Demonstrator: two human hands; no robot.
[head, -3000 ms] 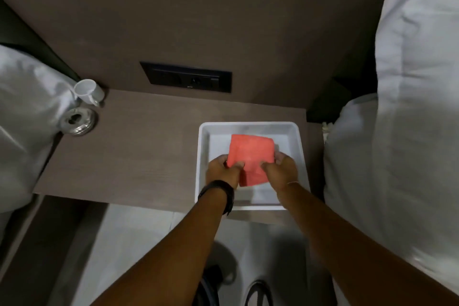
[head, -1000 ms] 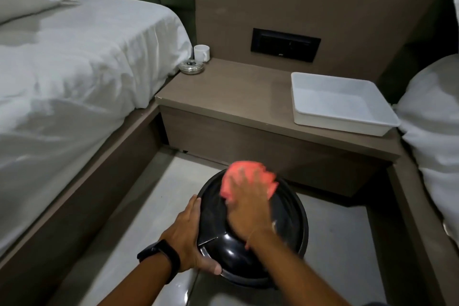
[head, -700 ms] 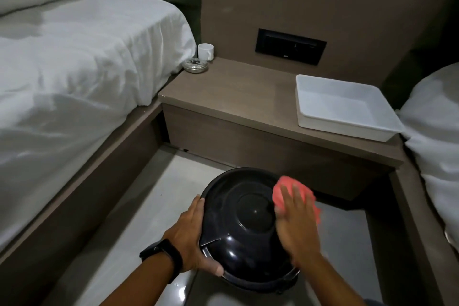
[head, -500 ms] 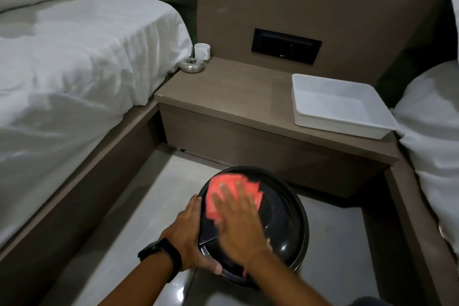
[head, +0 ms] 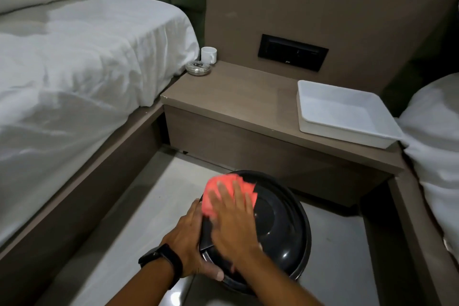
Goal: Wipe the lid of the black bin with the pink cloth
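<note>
Only the head view here, looking down at the floor gap between two beds. The round glossy black bin lid [head: 278,226] sits at about 6 o'clock in the frame, on the pale tiled floor [head: 139,208] just in front of the brown wooden bedside tabletop [head: 231,92]. The right hand [head: 233,221] is flat on the lid with its fingers [head: 223,194] spread wide, pressing the crumpled pink cloth [head: 223,189] onto the lid's 10 o'clock part; the hand is a bit motion-blurred. The cloth pokes out past the fingertips and reaches the lid's far-left rim. The left hand [head: 188,241] is wrapped around the lid's edge at its 8 o'clock side, thumb curled over the near rim, so it's gripping the bin there. There's a black band watch [head: 161,261] on that wrist. Up on the tabletop, a shallow white rectangular plastic tray [head: 305,112] sits at the 3 o'clock end, hanging right near the front edge. A small white ceramic mug [head: 208,55] stands at the 10 o'clock corner, with a round shiny metal ashtray [head: 198,68] just beside it, nearer the camera. A black rectangular switch panel [head: 293,52] is set in the brown wall above. A bed with white rumpled sheets [head: 82,64] fills the 9 o'clock side, and more white bedding [head: 437,136] shows at 3 o'clock.
</note>
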